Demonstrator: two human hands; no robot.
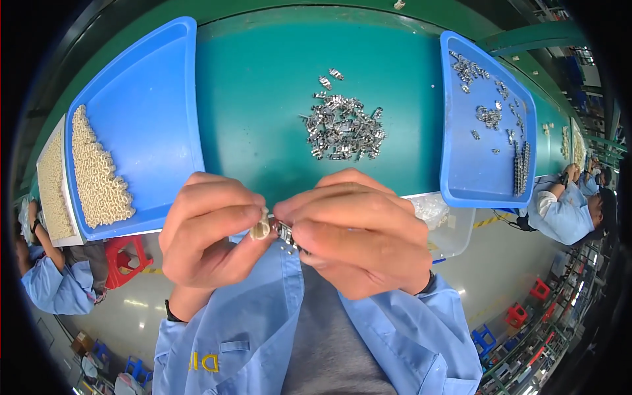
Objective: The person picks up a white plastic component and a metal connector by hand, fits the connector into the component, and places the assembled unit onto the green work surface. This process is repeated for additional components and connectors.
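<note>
My left hand (207,227) pinches a small cream-coloured part (261,228) between thumb and fingertips. Close beside it, my right hand (362,234) grips a short strip of small metal parts (286,234), whose far end is hidden by the fingers. The two held pieces almost meet; I cannot tell whether they touch. Beyond my hands, a loose pile of small metal parts (345,128) lies on the green table (257,85), with a couple of strays above it.
At the left stands a blue tray (148,85) with many cream parts (95,171) heaped along its left side. A second blue tray (487,178) at the right holds scattered metal parts. Below it is a clear plastic bin (457,234). Co-workers sit at both sides, near a red stool (122,263).
</note>
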